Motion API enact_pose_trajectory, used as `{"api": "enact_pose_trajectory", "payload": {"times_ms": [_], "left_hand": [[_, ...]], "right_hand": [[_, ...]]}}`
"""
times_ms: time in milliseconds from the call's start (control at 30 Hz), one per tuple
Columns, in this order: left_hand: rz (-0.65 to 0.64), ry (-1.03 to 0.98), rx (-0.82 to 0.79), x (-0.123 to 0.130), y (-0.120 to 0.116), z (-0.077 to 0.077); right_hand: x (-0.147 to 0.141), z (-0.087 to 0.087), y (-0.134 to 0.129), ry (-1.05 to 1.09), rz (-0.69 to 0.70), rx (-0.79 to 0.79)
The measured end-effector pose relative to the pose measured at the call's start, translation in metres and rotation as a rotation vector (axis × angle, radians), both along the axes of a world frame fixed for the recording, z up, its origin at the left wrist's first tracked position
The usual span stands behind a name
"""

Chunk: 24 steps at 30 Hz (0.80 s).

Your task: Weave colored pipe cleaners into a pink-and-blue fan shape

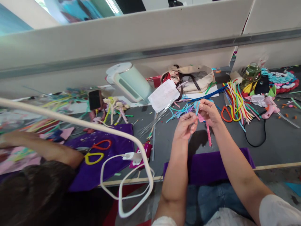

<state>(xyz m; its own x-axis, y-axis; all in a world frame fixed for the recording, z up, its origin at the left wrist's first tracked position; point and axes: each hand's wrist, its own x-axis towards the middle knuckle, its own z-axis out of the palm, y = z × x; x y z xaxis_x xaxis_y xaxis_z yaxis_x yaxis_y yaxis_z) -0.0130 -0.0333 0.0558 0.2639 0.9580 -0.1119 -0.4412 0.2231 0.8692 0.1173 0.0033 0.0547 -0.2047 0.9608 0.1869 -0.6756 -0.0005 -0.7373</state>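
Note:
Both my hands are raised over the dark table and pinch a light blue pipe cleaner [197, 107] between them. My left hand [187, 126] grips its lower part with thumb and fingertips. Close by on the right, my right hand [209, 113] has its fingers closed at the upper part. Beneath them lies a pink pipe cleaner [209, 135], partly hidden by my right hand. Cut blue and purple pipe cleaners [176, 111] are scattered just behind my left hand. To the right is a bundle of many-coloured pipe cleaners [238, 102].
Red-handled scissors [226, 114] and a pink glue gun [270, 108] lie on the right. A pale green jug-like appliance [131, 82] tilts in view behind. A white lamp arm or cable [98, 127] crosses the left foreground. A co-worker's arm [44, 146] rests near other scissors [95, 157].

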Motion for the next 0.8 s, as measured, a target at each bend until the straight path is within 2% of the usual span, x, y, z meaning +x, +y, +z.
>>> {"api": "enact_pose_trajectory", "payload": {"times_ms": [133,233,333,467,533,600,700,800], "left_hand": [[-0.137,-0.128,-0.117,0.003,0.002,-0.005],[-0.096,-0.1,-0.125,0.006,0.005,-0.008],[0.119,0.104,0.026,0.012,0.007,-0.012],[0.552,0.582,0.436,0.019,0.006,-0.018],[0.666,0.774,0.632,0.019,0.004,-0.019],[0.69,0.863,0.723,0.017,0.003,-0.02],[0.639,0.783,0.613,0.014,0.004,-0.019],[0.454,0.498,0.348,0.01,0.006,-0.016]], "right_hand": [[0.001,0.001,-0.002,-0.017,0.09,-0.03],[0.002,-0.002,0.001,-0.012,0.056,-0.046],[0.001,-0.006,0.007,0.003,-0.091,-0.063],[-0.003,-0.012,0.012,-0.023,-0.296,-0.065],[-0.005,-0.012,0.013,-0.044,-0.364,-0.047],[-0.007,-0.012,0.012,-0.06,-0.386,-0.033],[-0.005,-0.01,0.011,-0.086,-0.338,-0.046],[0.0,-0.008,0.01,-0.102,-0.229,-0.072]]}}
